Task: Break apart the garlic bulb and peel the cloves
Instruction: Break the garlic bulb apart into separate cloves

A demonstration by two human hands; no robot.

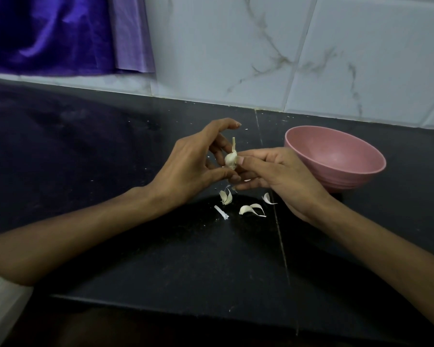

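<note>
Pink bowl (336, 159) beside hands; peel scraps (251, 210), perhaps 4, below.

A dark stone counter (110, 151) meets a marbled white tile wall (261, 51) beside purple curtains (48, 33).

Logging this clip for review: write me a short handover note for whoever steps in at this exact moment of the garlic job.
Left hand: fingers curled round the garlic piece, held above the counter.
Right hand: thumb and fingers pinch the same piece from the other side; its stalk points up.
Peel scraps lie on the counter just below the hands.
Pink bowl: right of the hands; what shows of its inside looks empty.
Done: some skin is off.
Left: finish splitting and peeling; no peeled clove visible yet.
</note>
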